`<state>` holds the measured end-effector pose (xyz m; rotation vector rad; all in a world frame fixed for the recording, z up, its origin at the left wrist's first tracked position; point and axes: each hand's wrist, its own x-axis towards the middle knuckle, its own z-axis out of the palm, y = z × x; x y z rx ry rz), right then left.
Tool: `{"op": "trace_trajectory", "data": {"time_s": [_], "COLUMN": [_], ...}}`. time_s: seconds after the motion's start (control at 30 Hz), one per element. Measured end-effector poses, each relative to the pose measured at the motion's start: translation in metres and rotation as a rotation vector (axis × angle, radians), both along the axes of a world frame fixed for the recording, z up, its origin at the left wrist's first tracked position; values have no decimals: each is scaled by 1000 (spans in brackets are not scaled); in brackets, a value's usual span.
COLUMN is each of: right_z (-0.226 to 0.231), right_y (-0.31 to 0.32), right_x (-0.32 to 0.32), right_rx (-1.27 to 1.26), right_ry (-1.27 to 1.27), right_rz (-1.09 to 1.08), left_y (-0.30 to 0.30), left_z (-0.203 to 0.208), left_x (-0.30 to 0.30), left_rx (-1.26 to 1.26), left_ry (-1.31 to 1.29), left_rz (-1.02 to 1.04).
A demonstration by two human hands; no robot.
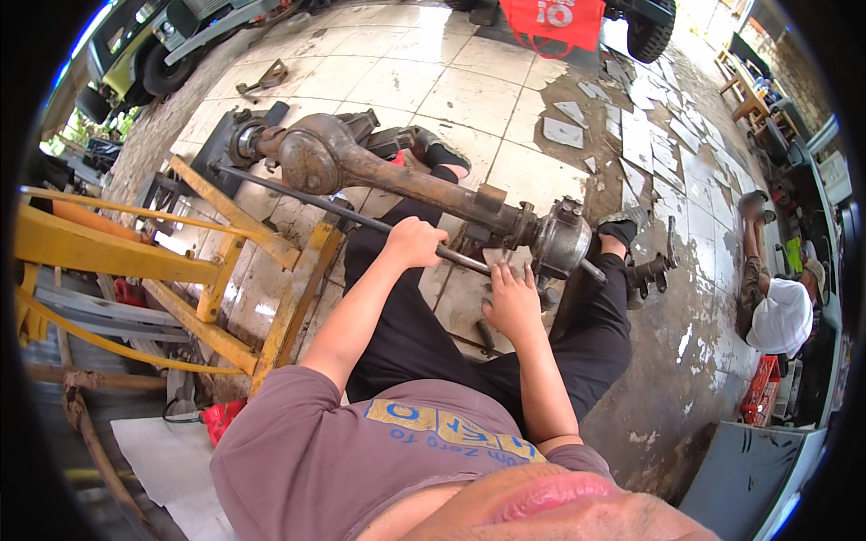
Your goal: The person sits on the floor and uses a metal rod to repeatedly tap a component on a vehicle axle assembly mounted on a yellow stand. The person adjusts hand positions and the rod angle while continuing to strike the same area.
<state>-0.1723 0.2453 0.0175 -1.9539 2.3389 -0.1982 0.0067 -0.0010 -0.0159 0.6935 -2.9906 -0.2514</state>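
Observation:
A rusty vehicle axle housing [410, 185] lies across in front of me, between my legs and feet. Its round differential bulge [309, 155] is at the left, a shiny steering knuckle [561, 239] at the right. Along its near side runs a long metal rod [316, 200], slanting down to the right. My left hand [415, 243] is closed round this rod near its right end. Beside the rod's tip rests my right hand [514, 302], its fingers stretched out and slightly apart; whether they touch the tip is hard to see.
A yellow metal frame [117, 248] crowds the left side. Broken tiles [564, 132] litter the floor farther off. A small metal bracket [263, 79] lies beyond the axle, and a red bag [555, 25] hangs at the top. Another person in white [781, 316] is at the right.

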Motion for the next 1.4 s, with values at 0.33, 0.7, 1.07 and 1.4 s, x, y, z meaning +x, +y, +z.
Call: {"op": "trace_trajectory", "data": {"time_s": [0.33, 0.7, 1.07, 1.4], "right_z": [8, -4, 9, -3], "right_y": [3, 0, 3, 5], "right_x": [6, 5, 7, 1], "right_rx": [148, 77, 110, 126], "right_ry": [0, 105, 51, 124], "right_rz": [-25, -39, -48, -32], "left_y": [3, 0, -2, 1], "left_z": [5, 0, 3, 7], "left_x": [-1, -3, -1, -3], "left_rx": [0, -24, -10, 22], "left_ry": [-30, 19, -1, -55], "left_rz": [10, 1, 11, 19]}}
